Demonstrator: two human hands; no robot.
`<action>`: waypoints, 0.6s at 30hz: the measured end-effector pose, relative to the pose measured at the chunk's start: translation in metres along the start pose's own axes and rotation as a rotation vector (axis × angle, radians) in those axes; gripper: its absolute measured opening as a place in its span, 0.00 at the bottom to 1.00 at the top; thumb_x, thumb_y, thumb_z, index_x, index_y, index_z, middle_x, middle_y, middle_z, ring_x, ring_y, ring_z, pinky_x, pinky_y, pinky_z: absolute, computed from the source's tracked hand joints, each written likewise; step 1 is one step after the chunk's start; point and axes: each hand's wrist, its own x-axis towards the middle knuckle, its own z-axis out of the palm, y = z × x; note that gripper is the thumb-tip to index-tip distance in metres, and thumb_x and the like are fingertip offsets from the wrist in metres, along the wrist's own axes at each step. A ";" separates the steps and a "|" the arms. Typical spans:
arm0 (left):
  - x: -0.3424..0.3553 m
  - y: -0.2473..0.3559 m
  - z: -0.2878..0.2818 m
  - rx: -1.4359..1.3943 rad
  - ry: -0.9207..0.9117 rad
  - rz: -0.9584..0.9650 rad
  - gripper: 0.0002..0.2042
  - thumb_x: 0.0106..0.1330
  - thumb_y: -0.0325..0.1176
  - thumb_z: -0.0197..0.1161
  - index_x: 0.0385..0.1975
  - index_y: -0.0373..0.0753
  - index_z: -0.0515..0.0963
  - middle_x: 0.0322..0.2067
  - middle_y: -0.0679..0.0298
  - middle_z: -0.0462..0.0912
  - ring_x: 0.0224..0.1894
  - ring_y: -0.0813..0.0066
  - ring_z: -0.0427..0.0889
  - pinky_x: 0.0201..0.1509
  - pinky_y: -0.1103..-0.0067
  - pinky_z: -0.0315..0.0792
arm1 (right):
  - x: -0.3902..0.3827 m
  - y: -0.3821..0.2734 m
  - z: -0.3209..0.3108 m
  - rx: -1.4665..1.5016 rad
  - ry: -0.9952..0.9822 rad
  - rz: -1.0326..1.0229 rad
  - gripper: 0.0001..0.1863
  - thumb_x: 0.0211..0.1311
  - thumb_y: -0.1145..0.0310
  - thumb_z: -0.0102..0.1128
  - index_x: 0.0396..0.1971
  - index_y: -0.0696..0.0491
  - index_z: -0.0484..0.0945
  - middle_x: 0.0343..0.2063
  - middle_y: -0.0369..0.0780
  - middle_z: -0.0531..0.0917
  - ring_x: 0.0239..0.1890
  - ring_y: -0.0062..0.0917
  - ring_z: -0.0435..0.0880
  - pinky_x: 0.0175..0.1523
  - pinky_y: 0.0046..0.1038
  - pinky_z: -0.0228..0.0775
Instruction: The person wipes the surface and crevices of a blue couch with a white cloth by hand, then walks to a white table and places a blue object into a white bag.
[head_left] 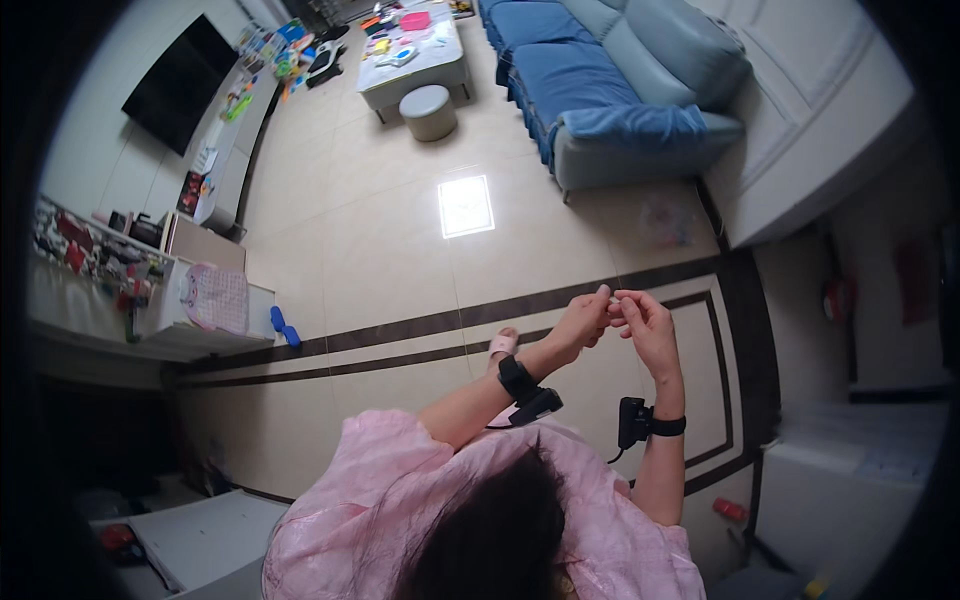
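Observation:
My left hand [581,322] and my right hand [648,326] meet in front of me, raised above the tiled floor [400,270]. The left hand is closed, its thumb pressed toward the curled fingers. Thumb and fingertips of the right hand pinch together right beside the left thumb. Something small and pale may sit between the two sets of fingertips, too small to make out. Each wrist wears a black strap with a small dark device: the left one [530,398] and the right one [640,422].
Ahead stand a blue-grey sofa [610,140], a round stool [428,112] and a low table [410,80] with clutter. At left are a television [180,85], a long cabinet [235,150] and blue slippers [284,326]. A white surface [850,500] lies at lower right.

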 end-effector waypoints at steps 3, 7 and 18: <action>-0.002 0.034 -0.044 -0.080 0.016 0.047 0.21 0.74 0.53 0.44 0.25 0.46 0.69 0.16 0.77 0.60 0.13 0.87 0.51 0.15 0.84 0.44 | 0.043 -0.028 0.037 -0.008 -0.028 -0.054 0.14 0.71 0.63 0.51 0.44 0.57 0.78 0.33 0.37 0.85 0.32 0.17 0.83 0.33 0.18 0.74; 0.034 0.087 -0.096 -0.078 0.124 0.123 0.18 0.74 0.50 0.46 0.32 0.42 0.72 0.18 0.75 0.64 0.15 0.86 0.56 0.16 0.85 0.50 | 0.135 -0.058 0.074 0.075 0.020 -0.113 0.15 0.72 0.63 0.49 0.44 0.59 0.78 0.33 0.37 0.84 0.31 0.16 0.82 0.32 0.17 0.72; 0.063 0.243 -0.305 -0.193 0.443 0.256 0.15 0.74 0.45 0.48 0.34 0.40 0.71 0.19 0.76 0.65 0.18 0.88 0.58 0.19 0.88 0.54 | 0.306 -0.190 0.212 0.251 -0.158 -0.397 0.19 0.73 0.57 0.50 0.38 0.59 0.81 0.20 0.31 0.76 0.22 0.11 0.73 0.27 0.14 0.63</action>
